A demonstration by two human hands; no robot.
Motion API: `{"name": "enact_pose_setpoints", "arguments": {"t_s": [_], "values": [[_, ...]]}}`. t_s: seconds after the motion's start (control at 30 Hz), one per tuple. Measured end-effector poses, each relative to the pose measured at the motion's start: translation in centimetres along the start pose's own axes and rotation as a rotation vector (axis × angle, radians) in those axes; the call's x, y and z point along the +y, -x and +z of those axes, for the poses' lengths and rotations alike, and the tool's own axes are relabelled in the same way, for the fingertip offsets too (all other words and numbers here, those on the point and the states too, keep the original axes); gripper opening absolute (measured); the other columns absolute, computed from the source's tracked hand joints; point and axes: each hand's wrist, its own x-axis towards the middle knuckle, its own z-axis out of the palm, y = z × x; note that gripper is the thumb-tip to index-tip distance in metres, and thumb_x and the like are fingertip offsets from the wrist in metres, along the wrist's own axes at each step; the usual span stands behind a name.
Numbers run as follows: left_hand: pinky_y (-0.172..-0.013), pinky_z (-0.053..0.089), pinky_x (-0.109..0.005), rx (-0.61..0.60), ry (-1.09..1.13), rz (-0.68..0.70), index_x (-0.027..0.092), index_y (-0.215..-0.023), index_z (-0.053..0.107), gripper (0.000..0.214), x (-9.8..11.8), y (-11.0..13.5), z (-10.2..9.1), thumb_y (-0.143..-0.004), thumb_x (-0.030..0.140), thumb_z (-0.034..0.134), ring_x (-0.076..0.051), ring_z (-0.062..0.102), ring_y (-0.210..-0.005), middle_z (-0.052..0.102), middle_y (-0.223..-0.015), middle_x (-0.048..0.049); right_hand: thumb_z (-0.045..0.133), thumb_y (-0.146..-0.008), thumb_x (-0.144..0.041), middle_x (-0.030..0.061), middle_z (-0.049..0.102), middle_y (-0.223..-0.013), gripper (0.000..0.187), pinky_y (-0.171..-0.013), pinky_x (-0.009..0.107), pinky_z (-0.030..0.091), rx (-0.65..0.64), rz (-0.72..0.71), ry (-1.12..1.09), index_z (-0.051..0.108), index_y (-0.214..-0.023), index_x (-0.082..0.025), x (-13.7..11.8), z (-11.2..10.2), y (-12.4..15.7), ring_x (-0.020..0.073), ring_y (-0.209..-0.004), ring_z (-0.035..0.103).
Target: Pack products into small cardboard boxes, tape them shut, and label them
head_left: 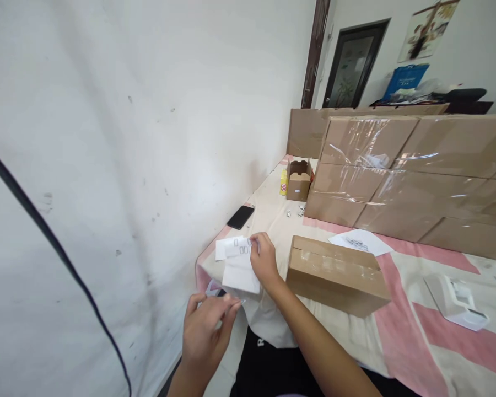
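Bright even daylight, glare on taped boxes, wide-angle edge distortion

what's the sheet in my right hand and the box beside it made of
The sheet in the right hand looks like thin matte white paper: it bends, carries print. The box seems matte brown cardboard, glossy clear tape glinting on top.

Print on the white sheets: too small to read. Left hand pinches a small pale item, blurred and unidentifiable. Wrapped cartons run off the right edge. Silvery bits: indistinct.
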Motion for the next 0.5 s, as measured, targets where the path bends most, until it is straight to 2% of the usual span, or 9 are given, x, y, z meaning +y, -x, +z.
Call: {"name": "enact_pose_setpoints", "arguments": {"t_s": [0.1,0.17,0.2,0.27,0.33,0.4,0.5], "values": [[-0.075,0.049,-0.033,0.053,-0.031,-0.115,0.029,-0.146,0.04,0.066,-1.0,1.0,-0.8,-0.09,0.002,0.062,-0.013,0.063,-0.063,0.076,-0.083,0.0047,0.043,-0.084,-0.005,0.0192,0.058,-0.12,0.031,-0.104,0.046,0.043,0.032,0.089,0.052,0.062,-0.107,-0.012,1.3,3.0,-2.1,0.0293,-0.117,0.055],[-0.075,0.053,-0.035,0.071,-0.06,-0.223,0.029,-0.151,0.034,0.068,-1.5,1.6,-0.8,-0.093,0.009,0.061,-0.015,0.067,-0.069,0.077,-0.086,0.0026,0.054,-0.08,-0.009,0.024,0.05,-0.137,0.038,-0.114,0.059,0.031,0.016,0.067,0.112,0.062,-0.117,-0.011,1.3,3.2,-1.2,0.0382,-0.134,0.042],[-0.075,0.055,-0.036,0.063,-0.069,-0.295,0.029,-0.151,0.035,0.064,-1.8,1.9,-0.6,-0.094,0.014,0.06,-0.017,0.068,-0.072,0.077,-0.088,0.0011,0.059,-0.079,-0.012,0.0231,0.048,-0.142,0.041,-0.116,0.062,0.027,-0.029,0.003,0.128,0.062,-0.121,-0.012,1.2,2.8,-0.1,0.0404,-0.138,0.036],[-0.074,0.058,-0.037,0.008,-0.049,-0.423,0.027,-0.149,0.04,0.055,-2.2,2.2,0.2,-0.097,0.025,0.058,-0.02,0.072,-0.081,0.077,-0.092,-0.0022,0.065,-0.08,-0.017,0.0175,0.053,-0.14,0.044,-0.117,0.058,0.029,-0.185,-0.18,0.081,0.062,-0.125,-0.017,0.6,1.0,3.1,0.0374,-0.138,0.037],[-0.077,0.059,-0.04,-0.086,0.013,-0.47,0.025,-0.147,0.042,0.051,-2.2,2.2,1.8,-0.099,0.032,0.056,-0.022,0.073,-0.087,0.077,-0.095,-0.0041,0.064,-0.083,-0.018,0.0126,0.06,-0.129,0.041,-0.11,0.047,0.043,-0.305,-0.261,-0.075,0.062,-0.124,-0.02,0.0,-1.5,6.5,0.0291,-0.126,0.051],[-0.08,0.059,-0.041,-0.177,0.078,-0.432,0.023,-0.146,0.042,0.049,-1.7,1.8,3.7,-0.1,0.033,0.054,-0.022,0.073,-0.088,0.078,-0.096,-0.0049,0.061,-0.086,-0.018,0.0092,0.066,-0.113,0.032,-0.096,0.038,0.052,-0.308,-0.217,-0.18,0.064,-0.119,-0.02,-0.4,-4.1,9.2,0.0231,-0.108,0.061],[-0.079,0.059,-0.041,-0.243,0.121,-0.311,0.022,-0.146,0.044,0.047,0.1,1.0,6.8,-0.1,0.028,0.052,-0.021,0.073,-0.084,0.078,-0.096,-0.0059,0.061,-0.088,-0.019,0.0057,0.068,-0.096,0.022,-0.078,0.031,0.054,-0.197,-0.108,-0.17,0.065,-0.109,-0.02,-0.1,-7.3,11.3,0.0191,-0.087,0.064]]}}
